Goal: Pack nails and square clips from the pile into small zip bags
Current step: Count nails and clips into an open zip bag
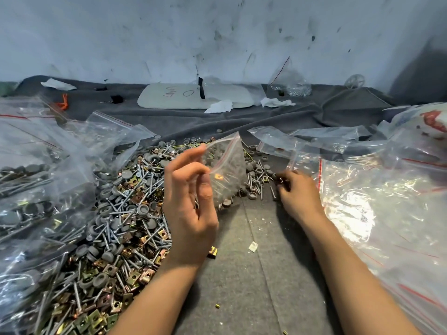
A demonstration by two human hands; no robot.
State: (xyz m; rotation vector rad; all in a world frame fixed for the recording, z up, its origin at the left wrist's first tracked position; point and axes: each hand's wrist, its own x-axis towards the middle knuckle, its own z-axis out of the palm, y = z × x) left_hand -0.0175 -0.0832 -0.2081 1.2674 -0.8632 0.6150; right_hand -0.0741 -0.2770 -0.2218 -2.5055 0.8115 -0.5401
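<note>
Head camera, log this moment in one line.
left hand: pinches zip bag, raised | right hand: curled on loose pieces beside pile

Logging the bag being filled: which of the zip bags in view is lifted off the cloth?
The small zip bag at centre, pinched by its rim in the left hand; all other bags lie on the cloth at either side.

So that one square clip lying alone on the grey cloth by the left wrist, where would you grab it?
Probably pinch the lone square clip across its two outer edges, coming from above and the right. It lies on bare cloth, while the pile and the left hand, which holds the small zip bag, crowd its left.
</note>
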